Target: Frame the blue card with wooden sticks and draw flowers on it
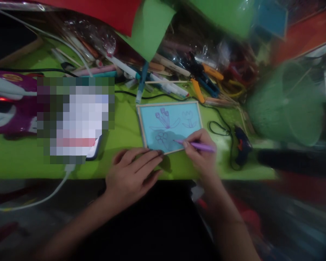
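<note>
A small light-blue board (pixel 176 125) with a pale thin frame lies on the green tabletop, tilted slightly. Purple flower drawings show on it: a tulip cluster at upper left, one tulip at the right and a round-petalled flower at lower left. My right hand (pixel 202 152) grips a purple pen (pixel 202 146), its tip at the board's lower middle. My left hand (pixel 134 170) rests at the board's lower left corner, fingers stretched out and lying flat, with fingertips at the frame's edge.
A lit phone (pixel 81 123), partly pixelated, lies left with a white cable (pixel 67 174). Markers (pixel 168 85), orange-handled pliers (pixel 198 90) and green paper (pixel 149 32) crowd the back. At right are a green bin (pixel 285 105) and a dark glue gun (pixel 241 145) with its cord.
</note>
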{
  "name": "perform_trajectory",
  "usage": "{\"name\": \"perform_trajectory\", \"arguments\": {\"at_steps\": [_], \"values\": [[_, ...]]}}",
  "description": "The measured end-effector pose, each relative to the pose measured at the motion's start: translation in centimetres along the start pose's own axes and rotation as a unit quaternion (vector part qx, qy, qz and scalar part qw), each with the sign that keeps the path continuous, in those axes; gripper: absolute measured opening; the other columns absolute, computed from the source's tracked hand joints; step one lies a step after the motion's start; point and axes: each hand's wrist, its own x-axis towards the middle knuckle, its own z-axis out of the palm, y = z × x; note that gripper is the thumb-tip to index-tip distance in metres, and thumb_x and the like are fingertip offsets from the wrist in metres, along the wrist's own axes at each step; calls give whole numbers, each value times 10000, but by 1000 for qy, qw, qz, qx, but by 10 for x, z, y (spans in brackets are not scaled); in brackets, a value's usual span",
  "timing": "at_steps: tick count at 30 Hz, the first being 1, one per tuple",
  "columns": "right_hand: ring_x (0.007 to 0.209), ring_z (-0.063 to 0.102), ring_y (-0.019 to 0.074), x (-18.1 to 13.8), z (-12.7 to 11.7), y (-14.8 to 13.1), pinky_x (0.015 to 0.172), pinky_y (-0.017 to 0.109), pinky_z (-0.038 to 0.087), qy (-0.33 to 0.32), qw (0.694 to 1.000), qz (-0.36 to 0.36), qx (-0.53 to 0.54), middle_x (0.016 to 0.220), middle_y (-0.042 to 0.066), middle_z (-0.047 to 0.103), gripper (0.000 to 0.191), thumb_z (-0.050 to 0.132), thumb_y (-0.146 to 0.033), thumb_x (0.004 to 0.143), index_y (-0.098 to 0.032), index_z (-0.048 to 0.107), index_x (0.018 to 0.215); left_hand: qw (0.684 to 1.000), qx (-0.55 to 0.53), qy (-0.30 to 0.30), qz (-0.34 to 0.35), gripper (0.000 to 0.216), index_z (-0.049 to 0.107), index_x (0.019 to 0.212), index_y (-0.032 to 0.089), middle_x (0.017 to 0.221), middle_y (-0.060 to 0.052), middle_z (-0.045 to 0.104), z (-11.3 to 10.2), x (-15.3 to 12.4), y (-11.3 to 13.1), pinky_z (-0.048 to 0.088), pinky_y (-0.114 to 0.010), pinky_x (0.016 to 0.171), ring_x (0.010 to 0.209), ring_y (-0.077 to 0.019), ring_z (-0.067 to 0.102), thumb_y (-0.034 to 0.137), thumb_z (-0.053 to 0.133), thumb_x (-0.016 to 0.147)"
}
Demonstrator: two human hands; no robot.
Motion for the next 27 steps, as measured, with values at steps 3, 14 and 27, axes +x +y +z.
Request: {"name": "perform_trajectory", "arguments": {"at_steps": [3,14,27], "values": [[582,491,116,0,0,-1,520,268,391,8,1000,5,-2,660,-55,552,141,670,-231,848,-245,557,766,1000,-7,1,-6,294,719,1203,261,1155,2,819,1,0,0,507,-440,858,1032,-260,713,226,751,913],[567,493,115,-1,-2,4,515,260,383,-2,1000,-7,-18,645,-53,566,138,674,-238,854,-238,564,771,1000,-2,-1,-8,299,722,1198,269,1141,2,822,0,-1,0,482,-447,853,1034,-261,720,235,763,905],[568,510,115,-2,-2,0,528,255,395,-33,999,9,-1,652,-50,593,122,693,-253,842,-238,591,779,1000,7,8,-3,254,714,1179,266,1123,12,826,0,0,0,474,-443,837,1017,-259,722,261,751,928]]}}
